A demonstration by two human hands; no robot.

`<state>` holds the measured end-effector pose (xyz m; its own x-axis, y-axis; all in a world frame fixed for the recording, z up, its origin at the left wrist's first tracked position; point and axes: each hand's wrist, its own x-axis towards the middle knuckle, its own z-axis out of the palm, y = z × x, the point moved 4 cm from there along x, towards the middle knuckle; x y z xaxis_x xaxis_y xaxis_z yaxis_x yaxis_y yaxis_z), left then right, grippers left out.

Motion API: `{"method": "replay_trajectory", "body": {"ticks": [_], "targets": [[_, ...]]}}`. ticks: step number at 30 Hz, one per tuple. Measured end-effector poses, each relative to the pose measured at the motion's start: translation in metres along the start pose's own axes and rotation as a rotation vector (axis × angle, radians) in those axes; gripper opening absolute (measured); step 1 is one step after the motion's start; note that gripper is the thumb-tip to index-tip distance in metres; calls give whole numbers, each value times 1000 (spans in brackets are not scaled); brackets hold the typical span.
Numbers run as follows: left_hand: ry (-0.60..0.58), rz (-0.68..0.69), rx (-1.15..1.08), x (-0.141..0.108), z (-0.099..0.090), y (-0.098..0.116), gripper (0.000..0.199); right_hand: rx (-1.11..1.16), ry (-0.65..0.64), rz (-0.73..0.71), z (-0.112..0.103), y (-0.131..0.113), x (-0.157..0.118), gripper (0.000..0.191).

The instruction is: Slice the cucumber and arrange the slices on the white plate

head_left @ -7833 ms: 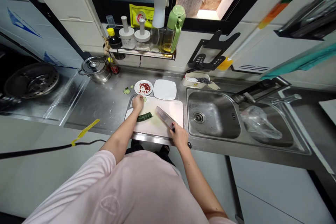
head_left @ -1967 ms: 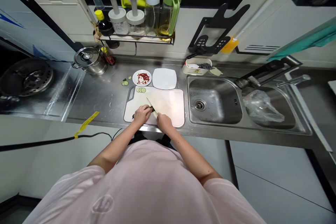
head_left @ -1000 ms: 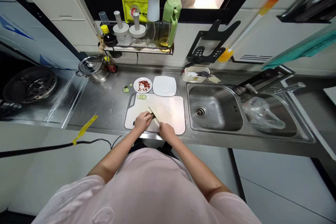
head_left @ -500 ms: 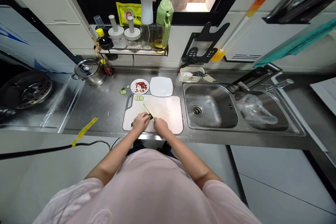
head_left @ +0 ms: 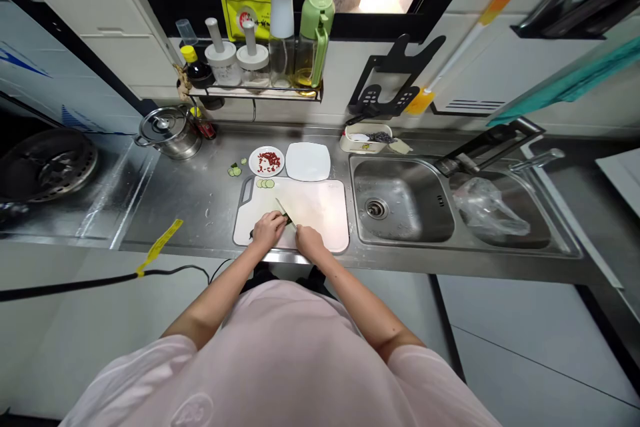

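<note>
On the white cutting board (head_left: 323, 213), my left hand (head_left: 269, 229) is closed over a dark green cucumber (head_left: 251, 234), mostly hidden under the fingers. My right hand (head_left: 310, 243) grips a knife (head_left: 285, 210), its handle covered by the fist. The blade slants up and left, right beside the left fingertips and the cucumber's cut end. Several pale cucumber slices (head_left: 265, 183) lie in a row at the board's top left. Beyond the board stand a round plate (head_left: 253, 161) with chopped red pieces (head_left: 270, 160) and a bare white square plate (head_left: 308, 161).
Cucumber scraps (head_left: 234, 171) lie on the steel counter left of the plates. A lidded pot (head_left: 170, 133) stands further left. To the right is a double sink (head_left: 400, 200) with a plastic bag (head_left: 487, 207). A rack (head_left: 255, 92) of seasoning bottles hangs above.
The knife and my right hand have shifted slightly right, away from the left fingers. My left hand stays on the cucumber. The camera view has tilted slightly.
</note>
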<state>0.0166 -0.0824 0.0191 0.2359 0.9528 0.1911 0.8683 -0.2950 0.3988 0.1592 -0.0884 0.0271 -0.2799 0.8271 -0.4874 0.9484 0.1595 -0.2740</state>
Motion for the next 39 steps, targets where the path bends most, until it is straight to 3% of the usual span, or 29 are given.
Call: {"method": "replay_trajectory", "body": {"ticks": [13, 26, 39], "targets": [[1, 6, 17, -1, 2, -1, 24, -12, 46, 4, -3, -8, 14, 25], [-6, -29, -7, -1, 2, -1, 22, -44, -13, 46, 7, 8, -18, 23], [-20, -25, -4, -1, 1, -3, 23, 2, 20, 32, -10, -17, 21, 24]]}}
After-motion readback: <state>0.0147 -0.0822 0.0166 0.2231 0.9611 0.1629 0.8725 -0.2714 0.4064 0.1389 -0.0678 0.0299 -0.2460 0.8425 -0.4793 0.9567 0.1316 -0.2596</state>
